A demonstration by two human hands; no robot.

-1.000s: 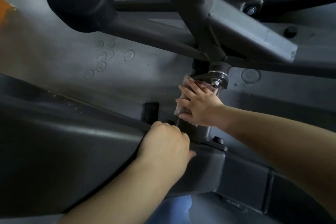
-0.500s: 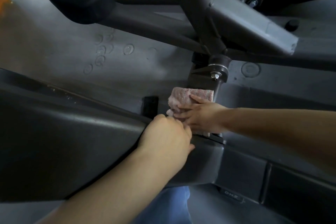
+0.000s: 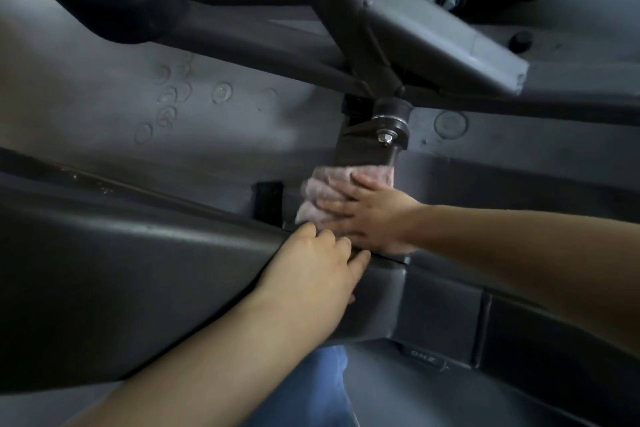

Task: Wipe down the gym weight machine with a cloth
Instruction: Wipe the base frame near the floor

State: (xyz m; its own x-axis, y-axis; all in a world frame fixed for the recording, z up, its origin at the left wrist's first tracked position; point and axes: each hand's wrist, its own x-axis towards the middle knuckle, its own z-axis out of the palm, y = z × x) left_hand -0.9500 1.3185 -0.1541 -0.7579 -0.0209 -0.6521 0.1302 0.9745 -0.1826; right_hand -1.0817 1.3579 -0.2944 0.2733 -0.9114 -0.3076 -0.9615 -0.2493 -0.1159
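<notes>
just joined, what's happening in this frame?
A person is wiping a gym machine. The right hand presses a pink cloth with spread fingers against the dark post just below its bolted pivot. The left hand rests on the edge of the black pad beside it, apparently bracing. Only the lower post is covered by the cloth right now.

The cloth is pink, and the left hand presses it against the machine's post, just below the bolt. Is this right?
Not quite: in the head view it is the right hand that presses the pink cloth against the post, just below the bolt. The left hand rests on the dark pad.
</notes>
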